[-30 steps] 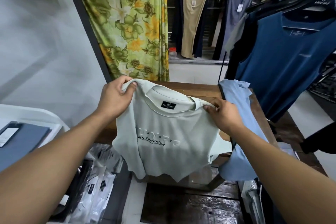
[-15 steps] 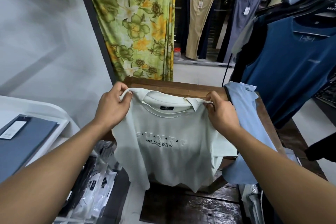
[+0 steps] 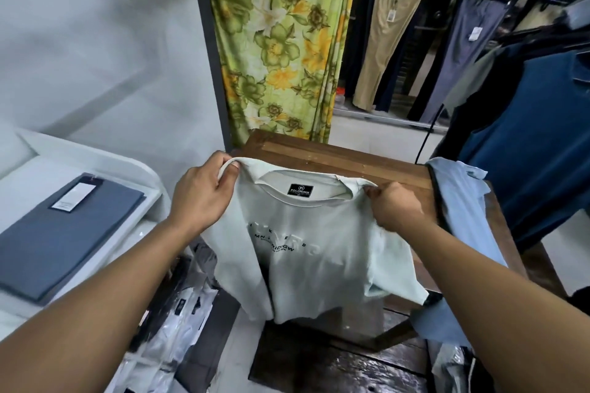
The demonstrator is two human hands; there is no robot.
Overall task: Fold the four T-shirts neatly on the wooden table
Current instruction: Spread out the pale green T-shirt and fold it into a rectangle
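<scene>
A pale mint T-shirt with dark chest lettering and a black neck label hangs in the air over the near edge of the wooden table. My left hand grips its left shoulder. My right hand pinches its right shoulder next to the collar. The hem dangles below the table's front edge, and the shirt's right side is bunched. A light blue T-shirt lies draped over the table's right edge and hangs down its side.
A white counter at left bears a folded grey-blue garment. Plastic-wrapped packs lie on the floor below. A floral curtain hangs behind the table. Hanging trousers and a dark blue top crowd the right side.
Both hands have carried the mint shirt slightly forward over the table's near edge. The camera has tilted down and left, showing more of the tabletop and the white counter.
</scene>
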